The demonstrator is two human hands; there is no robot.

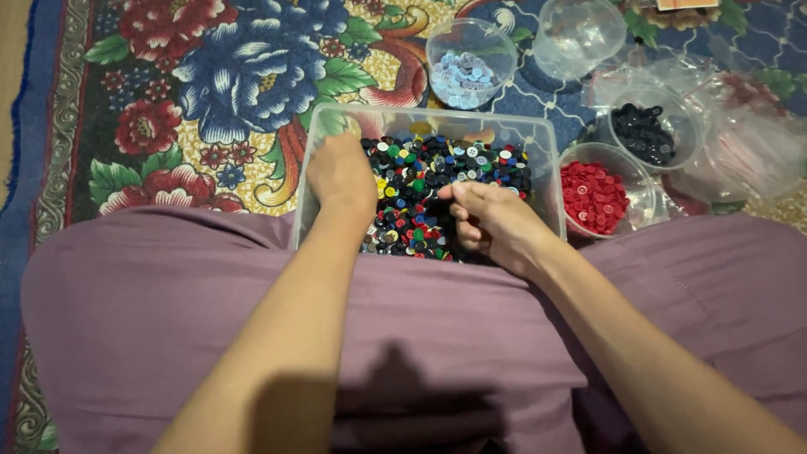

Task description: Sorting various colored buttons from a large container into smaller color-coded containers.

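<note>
Clear button tub (545, 160) lying crosswise, both hands (340, 176) (492, 220) inside

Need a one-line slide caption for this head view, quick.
Both hands, left hand and right hand, dig into a clear tub of mixed buttons beside a bowl of red buttons.

light: warm indoor, moderate, source above and behind the head
shadow: dark head-shaped patch on purple cloth (403, 395), bottom centre
glare: soft sheen on clear plastic bags (748, 143), top right
focus: mixed buttons (445, 181) fairly sharp; left hand (340, 172) slightly motion-blurred
edges: mild wide-angle stretch, forearms enlarged
</note>
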